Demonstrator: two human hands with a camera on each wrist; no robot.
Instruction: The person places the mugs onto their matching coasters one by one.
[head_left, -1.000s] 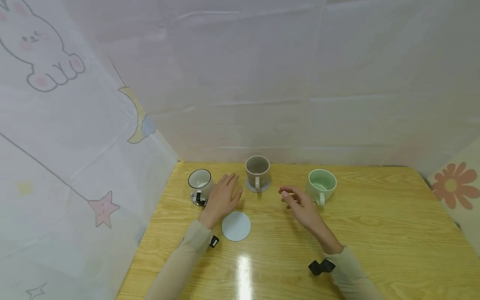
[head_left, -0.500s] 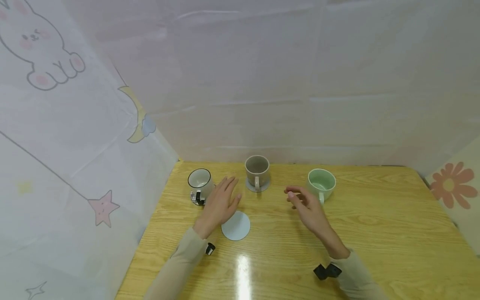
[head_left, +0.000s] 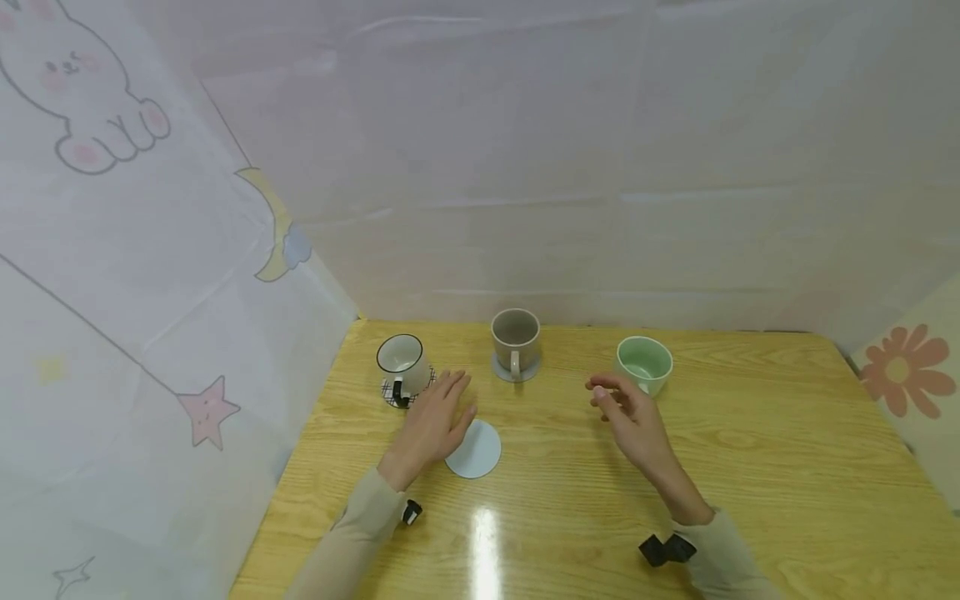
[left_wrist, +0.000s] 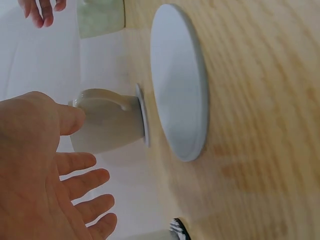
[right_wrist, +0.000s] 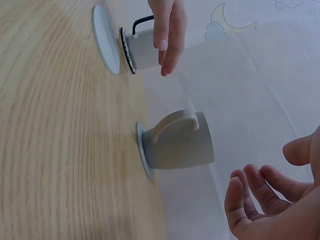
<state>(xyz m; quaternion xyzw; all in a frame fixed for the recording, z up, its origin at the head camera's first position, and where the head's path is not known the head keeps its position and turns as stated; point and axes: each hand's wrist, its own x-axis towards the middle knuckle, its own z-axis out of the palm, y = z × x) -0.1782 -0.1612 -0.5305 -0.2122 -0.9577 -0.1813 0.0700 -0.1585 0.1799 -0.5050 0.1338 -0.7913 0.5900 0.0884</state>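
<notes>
My left hand (head_left: 427, 425) hovers over the table with fingers extended, between a white mug (head_left: 401, 360) with a black rim and handle and a plain pale round coaster (head_left: 478, 452). It holds nothing. The white mug stands on a checked coaster (head_left: 388, 393). Farther back, a grey-beige mug (head_left: 515, 333) stands on a grey coaster (head_left: 530, 371). My right hand (head_left: 633, 421) is raised with loosely bent fingers and nothing in them. It is just in front of a green mug (head_left: 645, 362), partly hiding its handle. In the left wrist view, the pale coaster (left_wrist: 177, 85) lies flat on the wood.
The wooden table (head_left: 757, 433) meets a pale curtain-like sheet (head_left: 555, 167) along its back edge. Another sheet (head_left: 150, 317) with printed figures hangs along the left side. Small black devices (head_left: 667, 550) are worn on the wrists.
Both hands have drawn back toward the near edge, the left one slightly left and the right one slightly right. The mugs and coasters have stayed in place.
</notes>
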